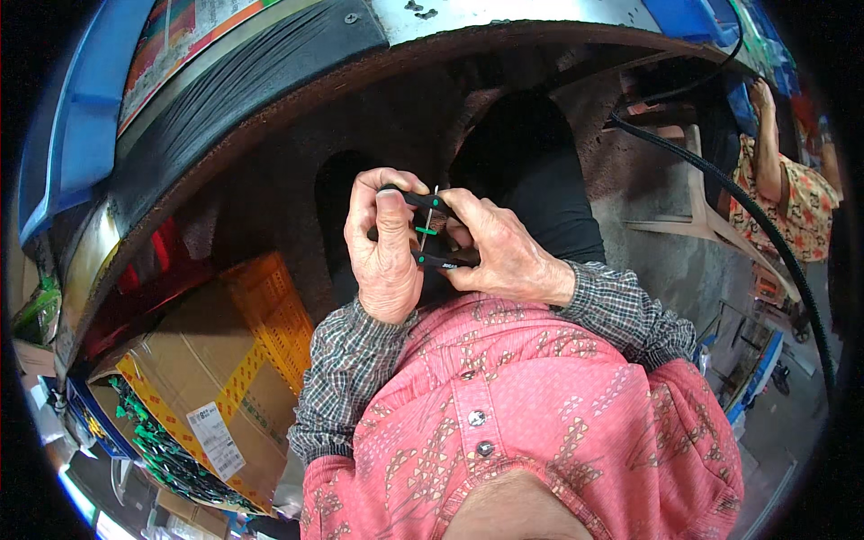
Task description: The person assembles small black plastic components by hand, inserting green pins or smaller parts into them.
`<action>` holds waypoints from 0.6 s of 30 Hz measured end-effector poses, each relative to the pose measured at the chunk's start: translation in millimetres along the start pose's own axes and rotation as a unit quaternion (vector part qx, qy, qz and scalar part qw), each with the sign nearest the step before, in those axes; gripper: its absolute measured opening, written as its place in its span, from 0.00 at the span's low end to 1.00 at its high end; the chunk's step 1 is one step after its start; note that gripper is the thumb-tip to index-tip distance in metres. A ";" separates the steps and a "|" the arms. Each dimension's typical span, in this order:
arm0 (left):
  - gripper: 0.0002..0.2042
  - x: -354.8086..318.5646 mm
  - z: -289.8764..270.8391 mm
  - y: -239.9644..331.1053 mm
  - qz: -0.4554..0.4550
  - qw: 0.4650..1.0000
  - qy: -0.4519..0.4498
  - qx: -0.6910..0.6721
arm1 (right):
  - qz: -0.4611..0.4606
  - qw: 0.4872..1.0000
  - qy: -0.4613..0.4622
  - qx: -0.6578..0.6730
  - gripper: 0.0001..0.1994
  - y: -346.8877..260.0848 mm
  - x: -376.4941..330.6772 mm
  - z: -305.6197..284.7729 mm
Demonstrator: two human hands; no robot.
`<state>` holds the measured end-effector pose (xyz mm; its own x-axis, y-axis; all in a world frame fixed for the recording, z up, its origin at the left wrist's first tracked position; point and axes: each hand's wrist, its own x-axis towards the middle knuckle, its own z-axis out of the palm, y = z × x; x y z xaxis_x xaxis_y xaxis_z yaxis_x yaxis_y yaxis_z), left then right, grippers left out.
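Both of my hands meet in front of my lap around a small black tool-like piece (436, 202). It has two black arms with green dots, one above the other, and a thin metal rod with a green crosspiece runs between them. My left hand (385, 256) is closed on the left side of it, thumb upright and fingers curled round the upper black arm. From the right, my right hand (513, 247) pinches the ends of both arms between thumb and fingers. Its exact kind cannot be made out.
To the left stands an open cardboard box (193, 360) filled with black-and-green pieces (166, 450), beside an orange plastic crate (270, 315). A curved table edge (297, 76) arches ahead. At right are a black cable (720, 171), a pale plastic chair (693, 216) and another person (783, 193).
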<state>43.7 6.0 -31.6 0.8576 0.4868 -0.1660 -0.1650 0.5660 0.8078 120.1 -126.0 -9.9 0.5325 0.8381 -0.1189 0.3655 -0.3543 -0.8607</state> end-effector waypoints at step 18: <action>0.22 7.2 -7.1 -2.7 0.010 0.999 -0.044 0.021 | 0.009 0.998 -0.044 0.034 0.20 1.7 0.7 2.3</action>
<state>46.9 12.6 -39.0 0.8944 0.4358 -0.1009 -0.1630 0.5276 0.8337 119.4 -125.1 -12.6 0.4679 0.8663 -0.1749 0.3027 -0.3430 -0.8892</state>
